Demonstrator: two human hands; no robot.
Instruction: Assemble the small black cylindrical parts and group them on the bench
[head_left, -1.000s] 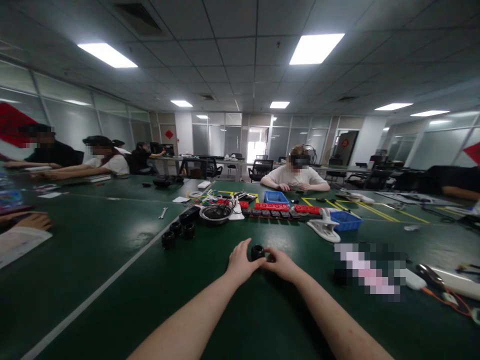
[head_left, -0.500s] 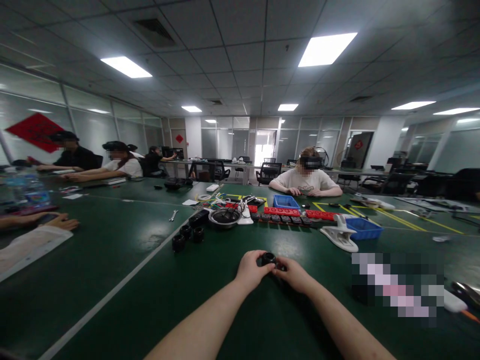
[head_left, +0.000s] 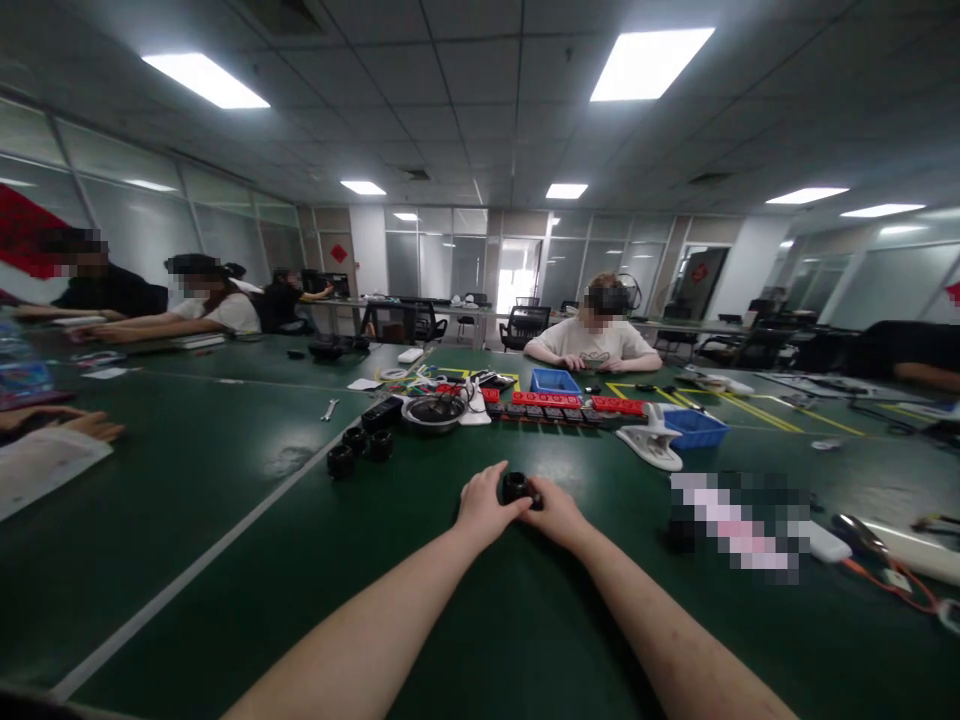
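Note:
A small black cylindrical part (head_left: pixel 515 487) with a round hole in its top stands between my hands, at or just above the green table. My left hand (head_left: pixel 486 508) curves around its left side, with the thumb reaching across the near side. On the other side, my right hand (head_left: pixel 556 512) grips it with bent fingers, partly hidden. Several similar black cylindrical parts (head_left: pixel 341 461) stand together on the table to the left.
Behind them lie a round metal dish (head_left: pixel 435 413), red strips (head_left: pixel 546 399), a black strip (head_left: pixel 555 413) and blue bins (head_left: pixel 696 428). A white clamp-like stand (head_left: pixel 651 440) is right of centre. A co-worker (head_left: pixel 596 335) sits opposite; another person's hand (head_left: pixel 94 427) rests at left.
The camera view has turned slightly right and down, so the scene sits further left and higher. My left fingers look a little straighter; both hands remain around the black cylindrical part.

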